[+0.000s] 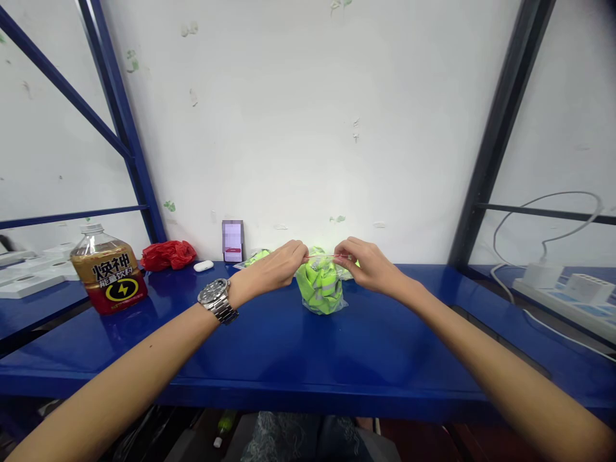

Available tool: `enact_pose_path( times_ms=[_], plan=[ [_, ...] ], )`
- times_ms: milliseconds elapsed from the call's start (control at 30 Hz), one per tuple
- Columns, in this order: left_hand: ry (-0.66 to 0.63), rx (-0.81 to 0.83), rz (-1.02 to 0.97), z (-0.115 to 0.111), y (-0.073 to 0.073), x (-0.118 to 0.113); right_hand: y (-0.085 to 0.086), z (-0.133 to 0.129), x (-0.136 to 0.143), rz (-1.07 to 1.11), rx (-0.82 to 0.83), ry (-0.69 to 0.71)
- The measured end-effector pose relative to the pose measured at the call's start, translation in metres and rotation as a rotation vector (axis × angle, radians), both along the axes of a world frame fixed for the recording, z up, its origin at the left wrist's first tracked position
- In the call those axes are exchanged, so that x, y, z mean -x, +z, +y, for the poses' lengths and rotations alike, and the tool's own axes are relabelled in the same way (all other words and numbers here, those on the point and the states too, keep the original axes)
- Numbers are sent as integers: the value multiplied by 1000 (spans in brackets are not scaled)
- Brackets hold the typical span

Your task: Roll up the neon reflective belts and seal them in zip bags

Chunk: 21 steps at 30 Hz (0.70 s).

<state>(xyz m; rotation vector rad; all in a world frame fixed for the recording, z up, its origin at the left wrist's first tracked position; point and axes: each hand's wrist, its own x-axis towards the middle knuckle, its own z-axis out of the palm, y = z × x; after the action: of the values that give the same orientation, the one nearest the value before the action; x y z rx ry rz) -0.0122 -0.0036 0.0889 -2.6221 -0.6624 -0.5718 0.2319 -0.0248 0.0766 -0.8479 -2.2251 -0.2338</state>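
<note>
A clear plastic bag [321, 290] with folded yellow-green fabric and pale reflective strips inside stands upright on the blue table [269, 353]. My left hand [283, 262], below a metal wristwatch, pinches the left end of the bag's top edge, where a thin red line shows. The right end of that edge is pinched between the fingers of my right hand [363, 262]. Both hands are level, a short gap apart, with the edge stretched between them. More yellow-green bagged fabric [258, 257] lies behind, partly hidden by my hands.
At the left stand a large drink bottle [113, 273], a crumpled red bag [168, 255], a white case [203, 265] and an upright phone [233, 241]. A dark flat object [500, 340] lies under my right forearm. A power strip [572, 298] with cables is at the right.
</note>
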Motion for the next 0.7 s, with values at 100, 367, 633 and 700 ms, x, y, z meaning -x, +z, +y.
enact_pose_path(
  times_ms=[100, 367, 633, 700],
  plan=[
    [24, -87, 69, -3, 0, -1, 0, 1, 0, 4, -24, -13],
    [82, -165, 155, -6, 2, -5, 0, 4, 1, -28, -43, -57],
    [70, -95, 160, -8, 8, -3, -2, 2, 0, -89, -34, -102],
    [38, -66, 136, -12, 11, -3, -2, 1, 0, -82, -41, -74]
  ],
)
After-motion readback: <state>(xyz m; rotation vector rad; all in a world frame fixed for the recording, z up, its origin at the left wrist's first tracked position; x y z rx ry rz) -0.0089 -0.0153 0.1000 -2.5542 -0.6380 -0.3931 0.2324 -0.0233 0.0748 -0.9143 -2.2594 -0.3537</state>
